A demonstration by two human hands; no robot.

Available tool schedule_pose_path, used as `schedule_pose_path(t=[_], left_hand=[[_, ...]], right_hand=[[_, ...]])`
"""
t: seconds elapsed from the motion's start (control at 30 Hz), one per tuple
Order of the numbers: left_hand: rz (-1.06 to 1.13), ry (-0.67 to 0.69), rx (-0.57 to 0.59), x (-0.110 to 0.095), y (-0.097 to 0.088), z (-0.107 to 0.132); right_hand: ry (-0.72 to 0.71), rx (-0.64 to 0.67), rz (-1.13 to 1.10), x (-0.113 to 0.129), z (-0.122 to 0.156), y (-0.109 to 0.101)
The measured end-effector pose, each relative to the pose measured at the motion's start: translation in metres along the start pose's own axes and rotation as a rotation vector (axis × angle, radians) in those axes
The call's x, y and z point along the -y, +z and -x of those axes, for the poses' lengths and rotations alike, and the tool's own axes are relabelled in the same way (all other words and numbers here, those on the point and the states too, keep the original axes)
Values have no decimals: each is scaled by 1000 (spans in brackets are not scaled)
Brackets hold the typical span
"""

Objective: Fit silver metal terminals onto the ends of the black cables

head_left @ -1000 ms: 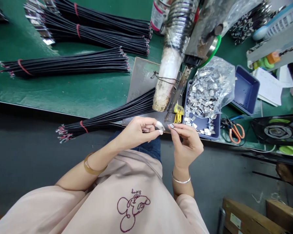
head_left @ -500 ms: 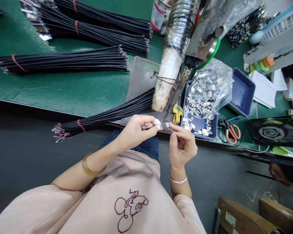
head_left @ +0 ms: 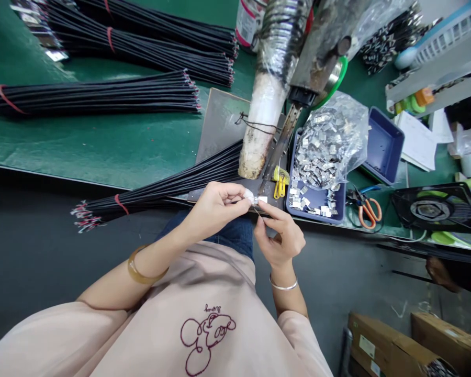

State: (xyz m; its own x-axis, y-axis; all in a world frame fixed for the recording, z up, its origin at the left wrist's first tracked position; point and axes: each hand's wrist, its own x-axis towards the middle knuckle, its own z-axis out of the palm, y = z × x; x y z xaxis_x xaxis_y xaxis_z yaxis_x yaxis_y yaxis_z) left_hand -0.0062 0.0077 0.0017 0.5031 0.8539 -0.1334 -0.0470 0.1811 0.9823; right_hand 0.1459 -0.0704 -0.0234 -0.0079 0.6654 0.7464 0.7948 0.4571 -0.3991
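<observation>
My left hand (head_left: 227, 203) is closed in a pinch, with a white cover on one fingertip. At that fingertip sits a small metal connector (head_left: 256, 200); the fingers partly hide how it is gripped. My right hand (head_left: 281, 234) is close beside it, thumb and index finger pinched on what looks like a thin wire (head_left: 257, 211). Behind the hands, a bundle of black cables (head_left: 188, 175) tied with a red band lies across a grey board (head_left: 212, 123). The metal tip of a soldering iron (head_left: 280, 139) points down just above the fingers.
A white-ended duct (head_left: 257, 125) hangs over the board. To the right are a blue tray (head_left: 316, 212) with metal connectors, yellow cutters (head_left: 280, 186), orange-handled pliers (head_left: 369, 213) and a black fan (head_left: 435, 207). More cable bundles (head_left: 102, 99) lie on the left of the green bench (head_left: 82, 146).
My right hand has moved left, up to my left hand. The connector that was at the right fingertip now appears at the left fingertips. The view has shifted slightly.
</observation>
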Motion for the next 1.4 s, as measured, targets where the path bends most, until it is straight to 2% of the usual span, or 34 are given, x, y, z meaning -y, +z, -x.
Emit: schedule_pose_path(t=[0.2, 0.3, 0.6, 0.83, 1.17, 1.4], left_hand=[[-87, 75, -42, 2, 4, 3], [-139, 93, -74, 1, 6, 3], [-184, 99, -127, 0, 6, 3], [-210, 119, -75, -1, 5, 3], [-256, 155, -96, -5, 6, 4], [-194, 69, -22, -2, 5, 4]], right_hand=[[130, -10, -8, 2, -2, 2], [152, 9, 49, 4, -7, 2], [177, 26, 25, 8, -16, 1], [201, 32, 35, 8, -13, -1], [150, 36, 69, 8, -20, -1], [158, 49, 86, 11, -13, -5]])
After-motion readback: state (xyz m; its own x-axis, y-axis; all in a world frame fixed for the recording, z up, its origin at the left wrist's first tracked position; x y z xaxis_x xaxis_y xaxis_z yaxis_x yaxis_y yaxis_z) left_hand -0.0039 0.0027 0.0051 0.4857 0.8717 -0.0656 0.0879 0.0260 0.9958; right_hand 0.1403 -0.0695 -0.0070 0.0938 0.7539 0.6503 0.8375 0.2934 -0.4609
